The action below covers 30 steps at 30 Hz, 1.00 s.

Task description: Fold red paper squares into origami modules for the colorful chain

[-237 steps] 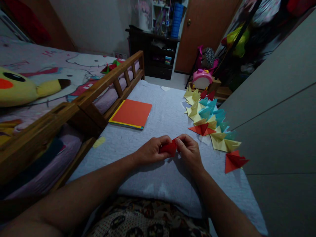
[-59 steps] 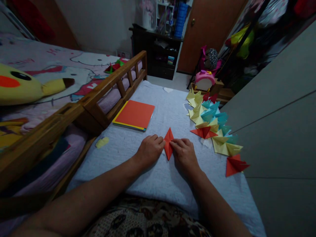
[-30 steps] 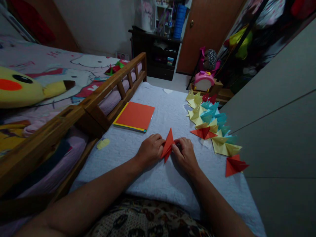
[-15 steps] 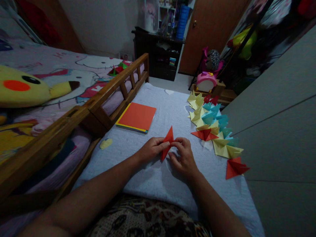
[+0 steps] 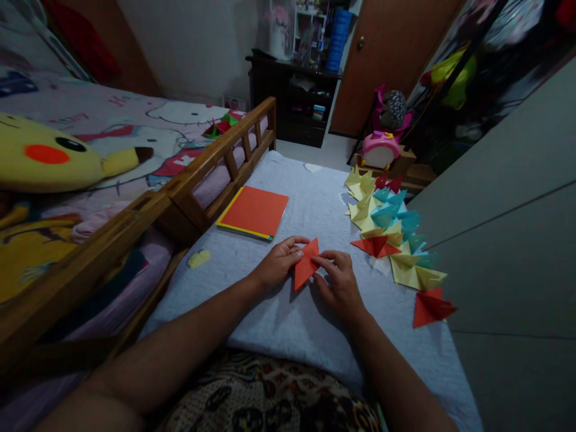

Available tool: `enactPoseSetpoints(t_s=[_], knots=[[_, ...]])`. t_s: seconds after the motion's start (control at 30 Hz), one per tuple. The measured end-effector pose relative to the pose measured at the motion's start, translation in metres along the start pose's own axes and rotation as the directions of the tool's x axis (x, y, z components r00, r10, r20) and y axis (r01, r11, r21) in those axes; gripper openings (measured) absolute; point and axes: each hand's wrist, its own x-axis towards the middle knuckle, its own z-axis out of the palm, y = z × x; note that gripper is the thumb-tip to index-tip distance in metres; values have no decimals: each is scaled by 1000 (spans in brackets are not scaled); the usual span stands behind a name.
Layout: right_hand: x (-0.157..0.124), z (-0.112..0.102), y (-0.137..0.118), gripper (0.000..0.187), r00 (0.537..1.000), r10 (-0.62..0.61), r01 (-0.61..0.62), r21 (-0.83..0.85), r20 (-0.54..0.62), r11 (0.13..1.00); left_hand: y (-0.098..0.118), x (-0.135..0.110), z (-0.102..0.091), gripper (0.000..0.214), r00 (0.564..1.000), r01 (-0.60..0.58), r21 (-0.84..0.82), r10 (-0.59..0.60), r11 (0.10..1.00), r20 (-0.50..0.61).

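Between my hands is a folded piece of orange-red origami paper [image 5: 306, 267], a slanted diamond with pointed ends, raised just over the bed sheet. My left hand [image 5: 279, 264] pinches its left edge, thumb on the face and fingers behind. On the opposite edge, my right hand [image 5: 338, 277] grips it between thumb and fingers near the middle. A square stack of coloured paper [image 5: 255, 211], orange on top with yellow showing beneath, lies beyond my left hand. Several folded paper cranes [image 5: 382, 217] in yellow, blue and red stand in a cluster to the right.
A wooden bed rail [image 5: 216, 162] runs along the left, with a yellow plush toy [image 5: 49, 153] on the bed behind it. A pale cabinet [image 5: 508, 252] borders the right side. A dark shelf unit [image 5: 288, 108] stands beyond the far edge.
The folded paper has turned so more of its flat face shows. My left fingers have shifted up behind its upper edge; the right hand still pinches the other side. The view has swung slightly left.
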Motion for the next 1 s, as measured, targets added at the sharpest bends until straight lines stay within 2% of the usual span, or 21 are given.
enactPoseSetpoints(t_s=[0.17,0.3,0.4,0.57,0.7,0.77,0.87,1.0], knots=[[-2,-2,3,39,999,4,-4,5,50,1000,-3,0,0,37,999,-53,69,53,996,13],[-1,0,6,34,998,25,-25,-4,64,1000,-6,2,-3,36,997,-80,208,77,975,23],[-1,1,9,28,997,34,-34,-7,75,999,-7,1,-5,34,992,-129,362,125,923,37],[-2,2,14,22,995,59,-59,0,80,998,-1,-3,-4,33,976,-215,644,190,734,108],[0,3,17,22,988,101,-100,-14,117,995,3,-6,-5,29,949,-298,823,240,484,202],[0,4,17,22,985,112,-109,-31,128,994,3,-7,-7,25,933,-317,871,289,375,216],[-1,6,17,22,983,127,-118,-68,133,991,2,-7,-12,20,902,-354,880,364,317,232],[-2,7,15,19,980,127,-110,-117,154,987,1,-5,-18,5,902,-375,883,329,283,278]])
